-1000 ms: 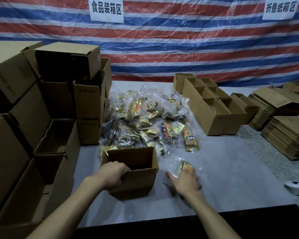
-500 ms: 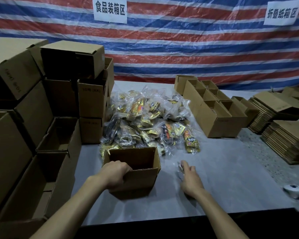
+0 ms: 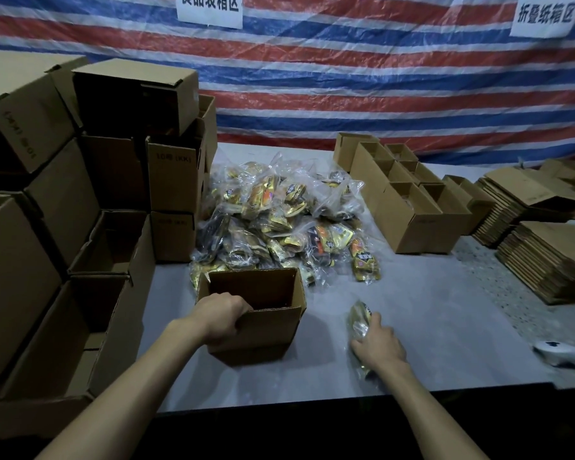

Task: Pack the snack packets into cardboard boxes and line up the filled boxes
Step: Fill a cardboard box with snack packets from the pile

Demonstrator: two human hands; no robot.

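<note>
Right-hand fingers (image 3: 359,347) round snack packet (image 3: 359,318), lengthwise toward pile (image 3: 279,224)

Behind the grey table (image 3: 445,327) hung a red, white and blue striped tarp (image 3: 346,78) — two white signs (image 3: 208,9) high above the table, the light dim.

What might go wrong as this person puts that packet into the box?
The right hand grips a slippery-looking clear snack packet close to the front edge of the table; it may slip and drop off. The left hand holds the open box by one wall, so pushing the packet in might tilt it or shove it against the packet pile behind.
</note>
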